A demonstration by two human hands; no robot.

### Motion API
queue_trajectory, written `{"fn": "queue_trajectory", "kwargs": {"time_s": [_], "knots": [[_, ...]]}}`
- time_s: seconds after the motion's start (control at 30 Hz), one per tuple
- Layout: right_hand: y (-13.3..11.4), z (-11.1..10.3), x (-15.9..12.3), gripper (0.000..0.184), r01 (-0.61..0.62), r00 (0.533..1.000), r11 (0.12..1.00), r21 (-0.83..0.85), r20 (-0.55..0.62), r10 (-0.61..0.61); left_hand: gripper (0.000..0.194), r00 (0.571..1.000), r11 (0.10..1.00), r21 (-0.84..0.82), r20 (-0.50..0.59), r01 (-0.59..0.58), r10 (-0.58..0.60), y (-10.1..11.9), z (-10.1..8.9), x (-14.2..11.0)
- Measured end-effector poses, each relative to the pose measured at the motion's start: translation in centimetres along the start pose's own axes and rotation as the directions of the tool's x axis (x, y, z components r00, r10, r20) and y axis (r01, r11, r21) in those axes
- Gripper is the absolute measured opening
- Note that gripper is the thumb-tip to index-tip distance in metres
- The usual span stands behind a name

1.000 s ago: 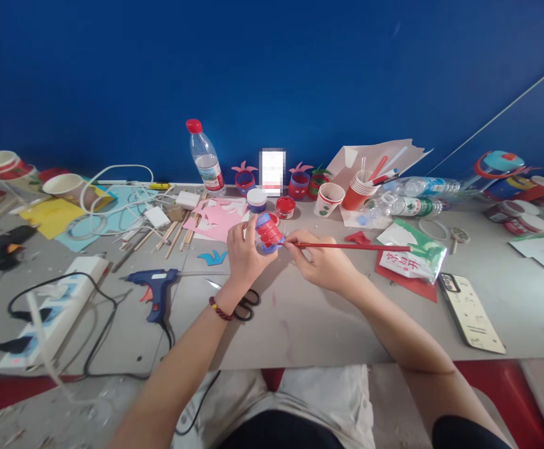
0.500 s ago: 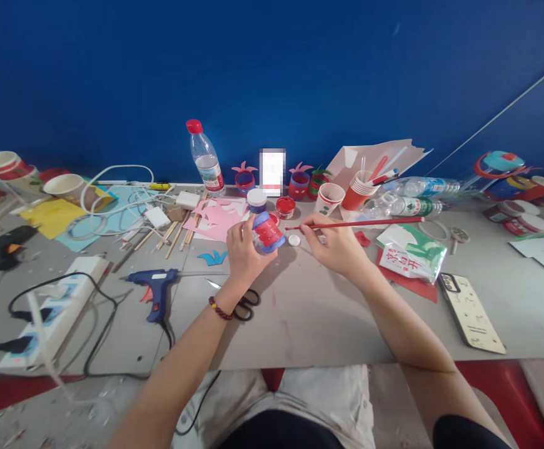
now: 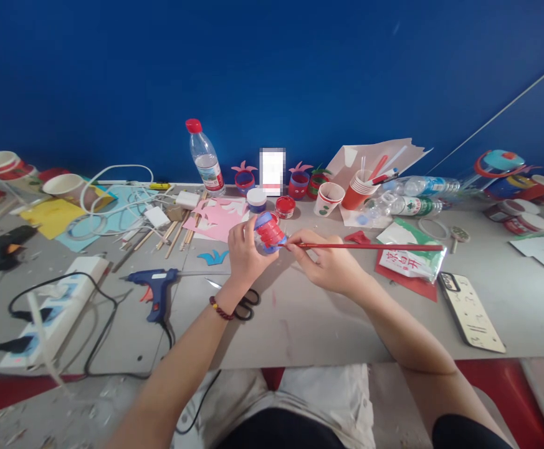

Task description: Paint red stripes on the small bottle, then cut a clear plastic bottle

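Note:
My left hand [image 3: 248, 252] is closed around a small cup [image 3: 270, 232] painted red with blue-violet ends, which it holds tilted above the table. Between the fingers of my right hand [image 3: 321, 259] lies a thin red paintbrush [image 3: 369, 246], its handle pointing right. The brush tip is at the cup's lower right edge; whether it touches the paint cannot be made out. Just behind the cup stand an open jar of red paint [image 3: 285, 207] and a white-lidded blue jar [image 3: 256, 200]. Scissors [image 3: 245, 305] lie partly under my left wrist.
A blue glue gun [image 3: 154, 290] and a white power strip [image 3: 59, 312] with loose cables lie left. Behind are a water bottle [image 3: 206, 162], painted cups [image 3: 298, 182] and paper cups [image 3: 329, 199]. A phone [image 3: 472, 312] lies right.
My right hand has moved down and left, bringing the paintbrush tip from near the paint jar to the cup's lower edge. My left hand stays nearly in place with the cup.

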State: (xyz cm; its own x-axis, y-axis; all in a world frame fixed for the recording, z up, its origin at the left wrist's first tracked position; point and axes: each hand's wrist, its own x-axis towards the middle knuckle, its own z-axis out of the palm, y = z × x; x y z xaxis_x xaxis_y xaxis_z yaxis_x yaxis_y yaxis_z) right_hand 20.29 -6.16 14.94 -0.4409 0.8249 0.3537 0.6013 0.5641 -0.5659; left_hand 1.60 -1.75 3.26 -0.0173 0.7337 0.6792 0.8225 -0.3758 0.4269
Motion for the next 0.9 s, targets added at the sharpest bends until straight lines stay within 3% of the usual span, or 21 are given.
{"fn": "queue_trajectory", "kwargs": {"time_s": [0.27,0.4,0.67,0.9], "knots": [[0.7,0.1,0.5,0.013,-0.052,0.999,0.998,0.024,-0.003,0.052,0.080,0.999,1.000,-0.013,-0.025,-0.027,0.026,0.0,0.1,0.0],[0.9,-0.3,0.7,0.011,-0.033,0.998,0.999,0.039,-0.057,0.035,0.082,0.997,0.998,-0.014,-0.044,-0.060,0.060,-0.2,0.2,-0.1],[1.9,-1.2,0.9,0.012,-0.126,0.986,0.990,-0.066,-0.119,0.118,0.086,1.000,1.000,0.011,-0.013,-0.018,0.018,-0.3,0.0,0.0],[1.4,-1.4,1.1,0.015,-0.064,0.985,0.998,0.009,-0.163,0.065,0.087,0.998,0.998,-0.002,-0.010,-0.056,0.056,-0.4,0.3,-0.1]]}}
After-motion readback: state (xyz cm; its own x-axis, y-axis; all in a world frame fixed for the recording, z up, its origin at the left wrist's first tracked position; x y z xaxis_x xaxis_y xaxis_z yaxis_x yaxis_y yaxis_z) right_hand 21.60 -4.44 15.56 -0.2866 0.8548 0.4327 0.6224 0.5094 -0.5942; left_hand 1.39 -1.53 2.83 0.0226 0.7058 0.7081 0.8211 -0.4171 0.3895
